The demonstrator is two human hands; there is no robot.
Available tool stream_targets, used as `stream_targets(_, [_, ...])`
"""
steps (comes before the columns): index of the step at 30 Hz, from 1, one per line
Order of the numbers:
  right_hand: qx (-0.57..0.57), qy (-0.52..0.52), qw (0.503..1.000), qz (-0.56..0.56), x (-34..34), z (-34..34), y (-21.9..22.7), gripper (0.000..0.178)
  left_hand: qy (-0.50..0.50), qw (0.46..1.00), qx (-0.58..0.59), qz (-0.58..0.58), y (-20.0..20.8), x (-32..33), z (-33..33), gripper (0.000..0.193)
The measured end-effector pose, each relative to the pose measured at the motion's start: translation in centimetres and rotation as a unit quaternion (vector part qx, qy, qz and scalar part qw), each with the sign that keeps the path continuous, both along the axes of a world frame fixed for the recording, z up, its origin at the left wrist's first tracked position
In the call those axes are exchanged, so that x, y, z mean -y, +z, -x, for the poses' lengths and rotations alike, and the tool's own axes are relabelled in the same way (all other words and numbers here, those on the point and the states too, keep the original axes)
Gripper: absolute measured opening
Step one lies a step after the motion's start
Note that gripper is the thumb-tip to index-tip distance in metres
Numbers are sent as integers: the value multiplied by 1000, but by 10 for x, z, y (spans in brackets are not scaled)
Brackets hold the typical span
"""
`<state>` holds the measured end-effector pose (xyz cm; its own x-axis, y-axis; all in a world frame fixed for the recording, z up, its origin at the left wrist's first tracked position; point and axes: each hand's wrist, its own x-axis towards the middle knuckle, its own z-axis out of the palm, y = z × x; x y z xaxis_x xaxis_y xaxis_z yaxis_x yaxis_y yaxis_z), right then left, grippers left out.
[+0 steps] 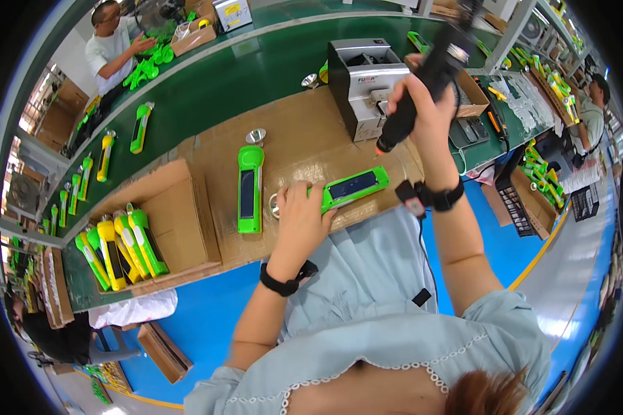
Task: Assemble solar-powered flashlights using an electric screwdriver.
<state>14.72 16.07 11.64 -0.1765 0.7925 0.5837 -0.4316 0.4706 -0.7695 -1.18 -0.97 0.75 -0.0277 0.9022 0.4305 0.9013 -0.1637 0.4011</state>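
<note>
My left hand is closed around the head end of a green flashlight with a dark solar panel, which lies on the cardboard sheet. A silvery rim shows beside those fingers. Higher up, my right hand grips a black electric screwdriver. Its orange-collared tip points down and left, above the flashlight and apart from it. A second green flashlight rests left of my left hand, panel up. Just beyond that one sits a shiny reflector cup.
An open carton at left holds several green and yellow flashlights. A grey-black machine stands at the back, with another reflector beside it. More flashlights line the green bench. Co-workers sit far left and far right.
</note>
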Motion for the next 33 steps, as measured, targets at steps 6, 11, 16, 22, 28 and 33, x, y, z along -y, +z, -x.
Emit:
stream_targets(6, [-44, 63, 997, -12, 82, 15, -17, 63, 18, 1000, 19, -16, -5, -14, -7, 47])
stream_targets(11, [-40, 81, 995, -30, 92, 25, -24, 58, 17, 999, 16, -36, -7, -10, -9, 51])
stream_targets(16, [0, 70, 997, -32, 86, 29, -33, 51, 23, 999, 19, -38, -10, -8, -9, 53])
stream_targets(22, [0, 64, 997, -32, 86, 39, -46, 44, 11, 1000, 9, -26, -13, -9, -6, 50])
stream_targets(28, [20, 66, 996, -48, 82, 46, -44, 45, -3, 1000, 22, 4, -12, -14, -2, 48])
stream_targets(33, [31, 74, 996, -50, 79, 49, -41, 45, -10, 1000, 28, 10, -7, -16, -1, 49])
